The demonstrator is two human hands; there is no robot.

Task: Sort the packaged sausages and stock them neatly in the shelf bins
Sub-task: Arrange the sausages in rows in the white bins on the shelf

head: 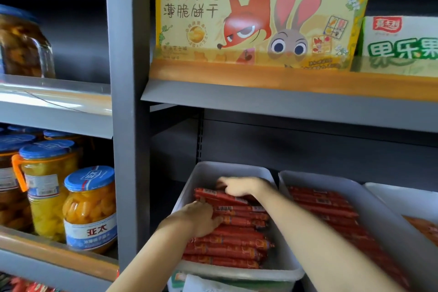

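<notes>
A white shelf bin (208, 170) holds several red packaged sausages (237, 244) lying crosswise in a stack. My left hand (201, 218) rests flat on the left ends of the middle sausages. Further back in the bin, my right hand (239, 186) lies on top of the stack, its fingers curled over the rear sausages (220, 194). A second white bin (369, 199) to the right holds more red sausages (327, 206). A third bin (403, 194) shows at the far right edge.
A grey shelf upright (128, 111) stands just left of the bins. Fruit jars (91, 208) with blue lids fill the left bay. A yellow biscuit box (256, 19) and a green-lettered box (400, 42) sit on the shelf above.
</notes>
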